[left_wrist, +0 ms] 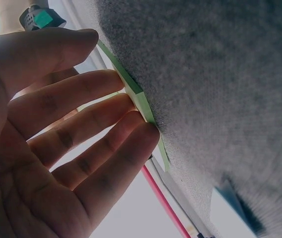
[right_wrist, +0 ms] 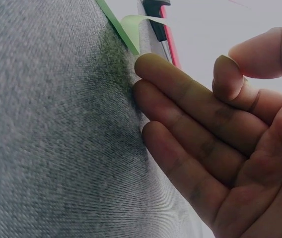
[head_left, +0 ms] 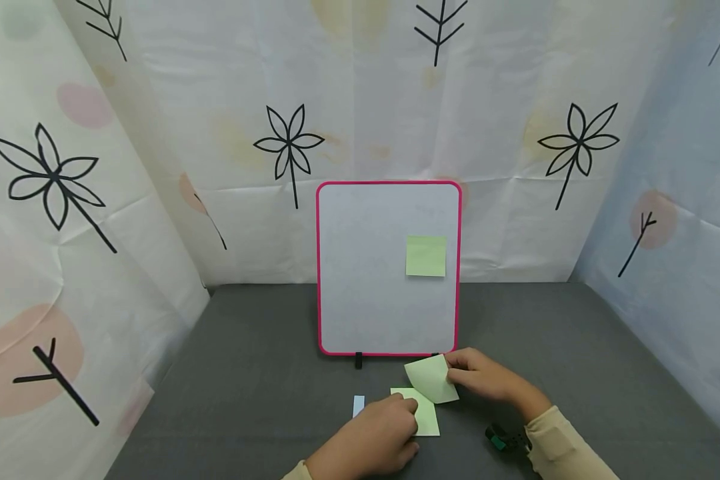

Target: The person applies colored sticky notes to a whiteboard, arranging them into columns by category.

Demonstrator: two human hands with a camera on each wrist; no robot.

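Note:
A pale green sticky note [head_left: 435, 380] is pinched at its right edge by the thumb and index finger of my right hand [head_left: 486, 380]. It bends up over the corner of a green sticky note pad [head_left: 427, 420] on the table; whether it is still stuck there I cannot tell. My left hand [head_left: 378, 433] presses on the pad, and the left wrist view shows its fairly straight fingers [left_wrist: 101, 144] against the pad [left_wrist: 143, 106]. In the right wrist view the other fingers [right_wrist: 180, 153] stretch out over the cloth. Another green sticky note [head_left: 426, 255] is on the whiteboard [head_left: 372, 280].
The pink-framed whiteboard stands upright on black feet [head_left: 359, 361] just beyond the hands. A small light blue piece [head_left: 358, 405] lies left of the pad, partly behind my left hand. Under my right wrist is a dark device [head_left: 499, 439] with a green patch. Patterned cloth walls surround the grey table [head_left: 246, 400].

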